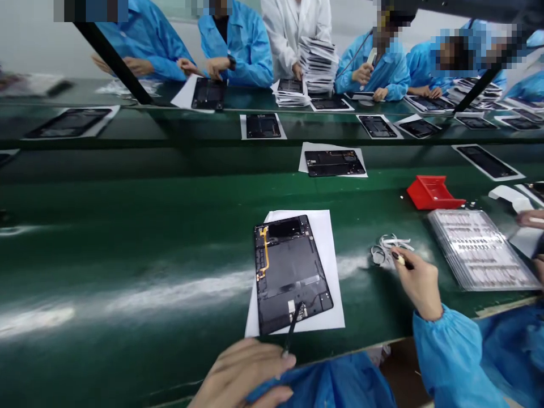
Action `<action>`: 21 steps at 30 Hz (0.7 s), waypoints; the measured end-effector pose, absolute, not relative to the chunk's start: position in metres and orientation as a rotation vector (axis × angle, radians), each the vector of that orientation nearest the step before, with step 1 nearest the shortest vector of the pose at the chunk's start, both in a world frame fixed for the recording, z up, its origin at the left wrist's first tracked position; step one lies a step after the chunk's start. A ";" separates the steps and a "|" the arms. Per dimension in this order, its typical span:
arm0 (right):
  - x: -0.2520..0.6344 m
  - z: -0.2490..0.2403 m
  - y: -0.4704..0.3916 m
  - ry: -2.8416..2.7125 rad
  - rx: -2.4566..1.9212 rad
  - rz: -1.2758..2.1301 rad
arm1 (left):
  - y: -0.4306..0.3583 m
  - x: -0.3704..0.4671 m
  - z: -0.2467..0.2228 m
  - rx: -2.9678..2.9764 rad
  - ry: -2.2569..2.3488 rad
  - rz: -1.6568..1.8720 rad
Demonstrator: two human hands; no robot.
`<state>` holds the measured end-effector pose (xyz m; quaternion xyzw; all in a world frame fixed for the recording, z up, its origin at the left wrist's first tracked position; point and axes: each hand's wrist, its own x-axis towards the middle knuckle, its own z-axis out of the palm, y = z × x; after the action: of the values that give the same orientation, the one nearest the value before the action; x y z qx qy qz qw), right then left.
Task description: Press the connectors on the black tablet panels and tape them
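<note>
An opened tablet housing [287, 272], black with an orange flex cable [266, 252] along its left side, lies on a white paper sheet [334, 272] in front of me. My left hand [249, 371] is closed on slim black tweezers [292, 327], whose tip reaches small parts at the housing's lower edge. To the right, my right hand [419, 280] pinches a small piece, pale and dark, too small to name. It is beside a loose heap of curled white strips [385, 246] on the green table.
Stacked clear trays of small parts [480, 246] and a red bin [433, 192] stand on the right, near a neighbour's hand [531, 218]. Beyond, another tablet housing [335, 162] rests on paper. Across the bench [127, 226], several co-workers in blue handle similar housings.
</note>
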<state>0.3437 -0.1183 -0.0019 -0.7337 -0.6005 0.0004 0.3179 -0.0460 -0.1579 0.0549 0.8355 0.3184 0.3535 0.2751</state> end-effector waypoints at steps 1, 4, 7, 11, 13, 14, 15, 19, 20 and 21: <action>0.353 -0.002 -0.120 -1.596 -1.980 -0.042 | -0.148 -0.045 0.057 2.300 0.780 0.984; 0.356 0.001 -0.125 -1.540 -2.054 -0.213 | -0.113 -0.043 0.059 2.341 0.703 1.074; 0.317 0.005 -0.125 -1.625 -1.883 -0.183 | -0.070 -0.038 0.055 2.276 0.907 1.181; 0.240 0.002 -0.110 -2.051 -1.494 0.191 | -0.011 -0.027 0.033 2.142 1.084 1.109; 0.212 -0.006 -0.098 -2.216 -1.394 0.284 | 0.009 -0.022 0.018 2.091 1.106 1.005; 0.204 -0.010 -0.093 -2.281 -1.360 0.308 | 0.016 -0.020 0.010 2.069 1.111 0.960; 0.199 -0.014 -0.089 -2.335 -1.338 0.322 | 0.021 -0.019 0.003 2.051 1.118 0.925; 0.199 -0.020 -0.083 -2.428 -1.322 0.369 | 0.026 -0.016 -0.014 2.052 1.173 0.819; 0.201 -0.020 -0.084 -2.429 -1.324 0.382 | 0.026 -0.016 -0.016 2.063 1.185 0.807; 0.202 -0.019 -0.084 -2.427 -1.324 0.392 | 0.025 -0.015 -0.017 2.074 1.196 0.803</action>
<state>0.2019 -0.0840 -0.0190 -0.4670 -0.8559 0.1381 0.1739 -0.0154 0.0253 -0.0168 0.7826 0.4512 0.3030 0.3035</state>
